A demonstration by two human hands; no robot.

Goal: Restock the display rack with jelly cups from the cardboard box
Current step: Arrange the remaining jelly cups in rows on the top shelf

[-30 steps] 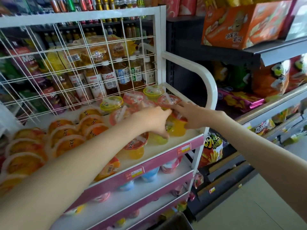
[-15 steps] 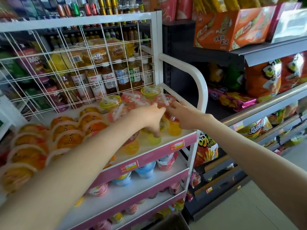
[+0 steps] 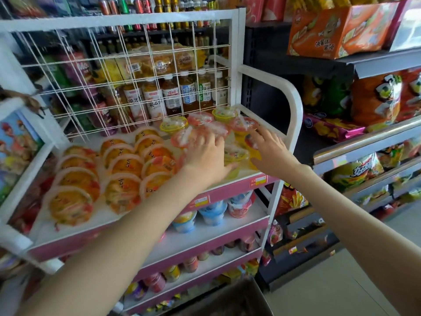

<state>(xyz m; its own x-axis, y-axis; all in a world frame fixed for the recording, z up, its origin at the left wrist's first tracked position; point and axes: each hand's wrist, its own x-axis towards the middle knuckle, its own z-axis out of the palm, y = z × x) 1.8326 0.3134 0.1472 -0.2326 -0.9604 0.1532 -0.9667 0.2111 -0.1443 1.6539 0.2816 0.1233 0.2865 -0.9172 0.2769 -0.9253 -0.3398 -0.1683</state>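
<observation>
Top shelf of the display rack (image 3: 293,106), right rear corner: my left hand (image 3: 206,159) lay palm down, fingers spread loosely, on the cluster of jelly cups (image 3: 235,153); I could not tell whether it gripped any. My right hand (image 3: 270,150) rested open beside it, fingertips touching a red-lidded cup (image 3: 245,124) near the shelf's right edge. The cardboard box (image 3: 230,299) stood below, at the rack's foot, its contents unclear
</observation>
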